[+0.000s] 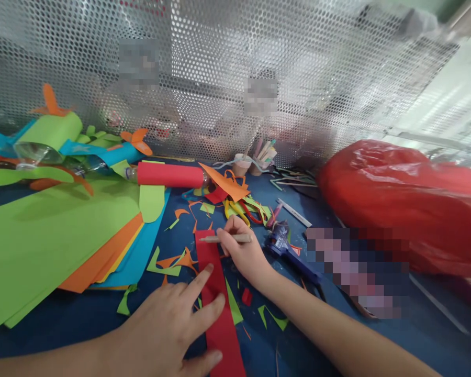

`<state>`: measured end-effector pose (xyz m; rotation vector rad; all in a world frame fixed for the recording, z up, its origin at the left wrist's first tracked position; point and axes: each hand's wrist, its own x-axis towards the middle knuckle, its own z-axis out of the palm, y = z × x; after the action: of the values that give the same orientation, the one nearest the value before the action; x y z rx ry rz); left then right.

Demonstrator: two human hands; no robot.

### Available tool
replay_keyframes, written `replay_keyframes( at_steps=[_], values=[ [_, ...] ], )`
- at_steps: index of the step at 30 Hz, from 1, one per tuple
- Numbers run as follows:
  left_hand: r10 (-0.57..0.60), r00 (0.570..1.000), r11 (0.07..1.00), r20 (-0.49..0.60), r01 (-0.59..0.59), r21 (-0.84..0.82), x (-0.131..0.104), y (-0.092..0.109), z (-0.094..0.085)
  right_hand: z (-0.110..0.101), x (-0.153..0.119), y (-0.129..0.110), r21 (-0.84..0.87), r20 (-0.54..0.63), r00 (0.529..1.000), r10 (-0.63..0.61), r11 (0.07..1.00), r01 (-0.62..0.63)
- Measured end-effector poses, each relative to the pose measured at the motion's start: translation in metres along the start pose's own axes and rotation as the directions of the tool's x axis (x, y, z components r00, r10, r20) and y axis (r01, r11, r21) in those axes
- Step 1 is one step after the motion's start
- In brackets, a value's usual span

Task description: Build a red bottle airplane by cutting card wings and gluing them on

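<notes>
A long strip of red paper point(215, 293) lies on the blue table, running away from me. My left hand point(172, 319) rests over its left edge with fingers spread, their tips touching the paper. Near the far end of the strip, my right hand point(241, 248) pinches a thin grey pen point(235, 239), whose tip points left at the paper. Green and orange paper scraps point(176, 262) lie around the strip. Just beyond my right hand are scissors with yellow handles point(235, 211), partly covered by scraps. A blue glue gun point(294, 256) lies to the right.
Green, orange and blue paper sheets point(63, 230) are stacked at left. Behind them sit paper-wrapped bottles, one with a red wrap point(170, 175). Cups of markers point(261, 162) stand by the perforated metal screen point(212, 104). A red plastic bag point(396, 209) bulges at right.
</notes>
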<state>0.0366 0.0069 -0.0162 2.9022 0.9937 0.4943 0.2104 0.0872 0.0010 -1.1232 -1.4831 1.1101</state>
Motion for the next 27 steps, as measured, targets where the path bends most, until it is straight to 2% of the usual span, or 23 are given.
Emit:
replay_keyframes(
  at_steps=[8, 18, 23, 27],
  values=[
    [0.018, 1.000, 0.999, -0.019, -0.018, 0.027, -0.002, -0.002, 0.006, -0.001, 0.000, 0.002, -0.048, 0.028, 1.000, 0.006, 0.999, -0.005],
    [0.041, 0.993, 0.994, 0.108, -0.052, 0.098, 0.008, 0.002, -0.016, -0.001, -0.001, 0.001, -0.075, 0.066, 0.998, 0.011, 0.997, -0.006],
    [0.053, 0.998, 0.994, 0.037, -0.056, 0.093, 0.005, 0.001, -0.010, -0.001, -0.001, -0.002, -0.087, 0.076, 0.997, 0.021, 0.996, -0.014],
    [0.038, 0.991, 0.996, 0.130, -0.049, 0.078, 0.007, 0.002, -0.015, 0.000, -0.001, -0.001, -0.110, 0.076, 0.997, 0.022, 0.994, -0.013]
  ],
)
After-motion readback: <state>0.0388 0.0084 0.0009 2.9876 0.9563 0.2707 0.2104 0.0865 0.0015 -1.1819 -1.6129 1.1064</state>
